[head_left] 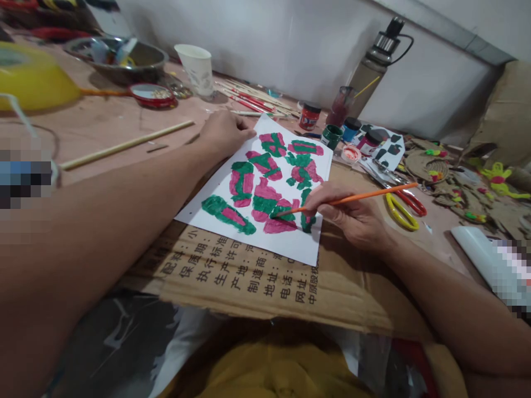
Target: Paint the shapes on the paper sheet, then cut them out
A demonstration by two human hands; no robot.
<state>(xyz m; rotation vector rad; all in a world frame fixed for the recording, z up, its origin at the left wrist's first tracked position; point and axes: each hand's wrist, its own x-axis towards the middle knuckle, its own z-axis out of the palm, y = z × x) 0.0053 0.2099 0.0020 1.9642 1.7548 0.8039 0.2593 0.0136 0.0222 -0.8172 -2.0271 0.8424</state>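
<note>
A white sheet of paper (pixel 215 182) with pink and green painted patches lies tilted on a piece of brown cardboard (pixel 352 276) printed with black characters. My right hand (pixel 348 215) is closed round an orange paintbrush (pixel 365 194), whose dark tip touches the painted area near the lower right of the sheet. At the sheet's upper left edge rests my left hand (pixel 228 132), its fingers bent down near the paper; their tips are partly hidden. Behind the sheet stand an open green paint jar (pixel 332 137), a red jar (pixel 309 116) and a blue jar (pixel 351 130).
Yellow- and red-handled scissors (pixel 401 213) lie right of the sheet, near cardboard pieces with bright flowers (pixel 460 193). A tall bottle (pixel 369 72) leans at the back. Further left are a paper cup (pixel 196 69), a metal bowl (pixel 136 69) and a wooden stick (pixel 128 146).
</note>
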